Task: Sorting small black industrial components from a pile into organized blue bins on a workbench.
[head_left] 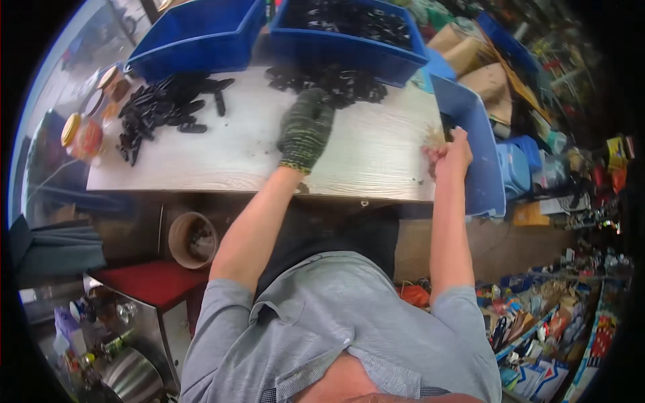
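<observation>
My left hand wears a dark green patterned knit glove. Its fingers reach the near edge of a heap of small black oblong pieces on the white tabletop; the fingertips blend into the heap, so their grip is hidden. My bare right hand hangs at the table's right edge, beside a light blue bin. Its fingers are curled together, and a small dark thing shows by the fingertips, too blurred to name. Another black heap of longer pieces lies on the left of the table.
Along the far edge stand a blue bin and another blue bin filled with black pieces. Several jars, one a red-filled jar, line the left side. Below the table are a round bucket and a red-topped cabinet. Clutter crowds the right.
</observation>
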The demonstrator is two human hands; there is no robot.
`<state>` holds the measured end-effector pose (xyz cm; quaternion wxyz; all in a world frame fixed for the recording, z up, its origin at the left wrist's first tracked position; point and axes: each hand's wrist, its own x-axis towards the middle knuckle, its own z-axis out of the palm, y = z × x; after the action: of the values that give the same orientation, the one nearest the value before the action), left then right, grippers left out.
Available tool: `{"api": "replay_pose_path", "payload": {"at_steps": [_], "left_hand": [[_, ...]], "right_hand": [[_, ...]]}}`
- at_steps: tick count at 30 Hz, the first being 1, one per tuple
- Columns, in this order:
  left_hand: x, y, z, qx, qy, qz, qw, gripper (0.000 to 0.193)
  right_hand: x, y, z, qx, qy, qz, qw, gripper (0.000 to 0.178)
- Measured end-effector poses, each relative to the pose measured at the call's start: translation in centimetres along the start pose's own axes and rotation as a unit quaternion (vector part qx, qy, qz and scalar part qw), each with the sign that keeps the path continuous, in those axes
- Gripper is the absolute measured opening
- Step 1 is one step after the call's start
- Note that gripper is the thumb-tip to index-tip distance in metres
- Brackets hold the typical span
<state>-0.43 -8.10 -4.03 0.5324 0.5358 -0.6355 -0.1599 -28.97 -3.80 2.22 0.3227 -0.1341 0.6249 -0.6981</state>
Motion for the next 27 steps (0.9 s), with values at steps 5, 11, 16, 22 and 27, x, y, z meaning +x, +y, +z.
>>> {"api": "replay_pose_path", "payload": {"at_steps": [5,11,16,22,27], "left_hand": [[-2.1,2.7,1.6,-0.267,0.002,-0.058,0.962,0.041],[-2.9,5.1,0.3,-0.096,-0.13,-0.002,0.987,0.041],[-3.3,5.1,0.2,-0.113,-0.163,0.013,0.98,0.044],[-4.2,5.2,-1.0,-0.032,-0.077,0.104,0.991,0.044],[-3.3,2.8,-6.4,0.164,-0.011,0.04,0.986,0.048]], "right_hand": [[-6.5,2.6,3.8,-0.1,-0.283,0.085,0.95,0.034],[-9.6,4.1,5.4,-0.203,-0.378,0.041,0.902,0.029],[-9.9,4.6,5.1,-0.149,-0.38,0.023,0.913,0.031],[-12.1,5.6,6.3,-0.084,-0.348,0.015,0.934,0.034],[-11.1,5.3,5.0,-0.105,-0.393,0.031,0.913,0.037]]}}
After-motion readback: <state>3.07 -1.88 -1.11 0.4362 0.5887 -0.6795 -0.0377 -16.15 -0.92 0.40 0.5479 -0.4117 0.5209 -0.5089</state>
